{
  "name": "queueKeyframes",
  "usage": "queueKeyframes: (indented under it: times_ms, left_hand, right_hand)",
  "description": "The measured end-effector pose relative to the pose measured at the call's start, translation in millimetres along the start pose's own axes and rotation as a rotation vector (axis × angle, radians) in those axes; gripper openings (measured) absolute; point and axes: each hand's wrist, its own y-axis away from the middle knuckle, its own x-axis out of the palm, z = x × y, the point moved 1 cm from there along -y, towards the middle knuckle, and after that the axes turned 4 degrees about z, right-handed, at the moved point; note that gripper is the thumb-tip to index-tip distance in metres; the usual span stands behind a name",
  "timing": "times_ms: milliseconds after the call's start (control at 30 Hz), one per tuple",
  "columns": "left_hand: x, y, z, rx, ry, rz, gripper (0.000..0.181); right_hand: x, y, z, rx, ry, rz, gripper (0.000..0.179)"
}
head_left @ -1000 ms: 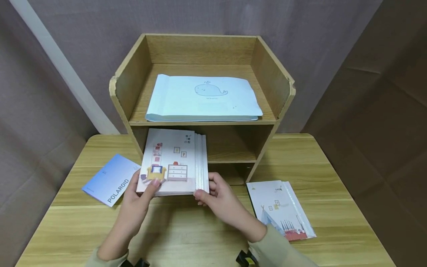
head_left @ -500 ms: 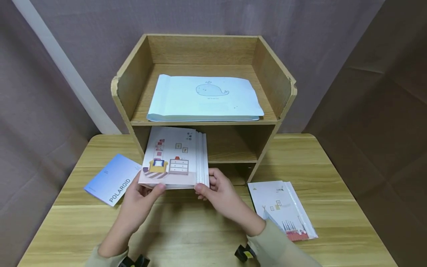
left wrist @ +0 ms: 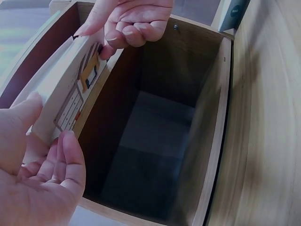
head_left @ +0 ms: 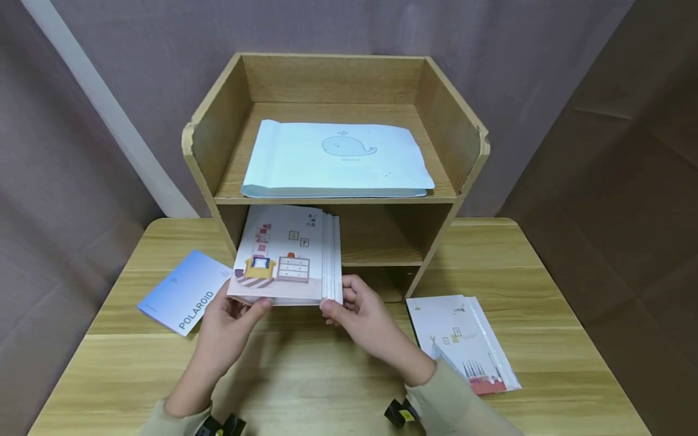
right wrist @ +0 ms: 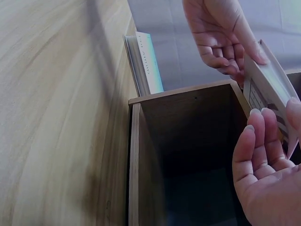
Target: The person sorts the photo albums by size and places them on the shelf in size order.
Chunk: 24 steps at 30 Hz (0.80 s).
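Observation:
A small stack of white notebooks [head_left: 283, 248], its cover printed with a yellow sofa and a chest of drawers, is partly inside the middle compartment of the wooden desk shelf [head_left: 382, 235]. My left hand [head_left: 225, 330] grips the stack's near left corner, thumb on the front edge and fingers underneath. At the near right corner my right hand [head_left: 364, 318] pinches it, thumb at the edge and fingers curled beneath. Both wrist views show the stack [left wrist: 59, 82] between the two hands, level with the board above the dark lower compartment [right wrist: 202, 188]. The stack's far end is hidden under the top board.
A pale blue whale notebook [head_left: 338, 163] lies on the top shelf. On the table [head_left: 327, 375], a blue POLAROID notebook [head_left: 185, 290] lies left of the shelf and a white notebook with a tent drawing [head_left: 458, 339] lies right. Grey curtains [head_left: 338, 27] hang behind.
The stack has moved slightly away from me, a little further into the middle compartment, both hands going with it. My left thumb has slid from the cover to its front edge.

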Motion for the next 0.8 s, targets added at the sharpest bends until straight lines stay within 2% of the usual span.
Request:
queueKeyframes:
  times_ms: [200,333,567,800]
  left_hand:
    - [-0.1,-4.9,0.5,0.014,-0.009,-0.013,0.051]
    - [-0.8,-9.0,0.7,-0.002,-0.027,-0.028,0.047]
    - [0.2,-17.5,1.7,-0.043,-0.02,-0.049,0.03]
    - [2.8,-22.9,6.9,-0.059,0.001,-0.07,0.027]
  right_hand:
    - [2.1,-6.9,2.1,-0.021,0.011,-0.019,0.036]
    - [2.7,-12.0,4.0,-0.022,0.044,-0.046,0.034]
    - [3.7,-20.6,5.4,-0.036,0.131,-0.116,0.03]
    - [3.0,-21.7,2.8,-0.031,0.259,-0.18,0.031]
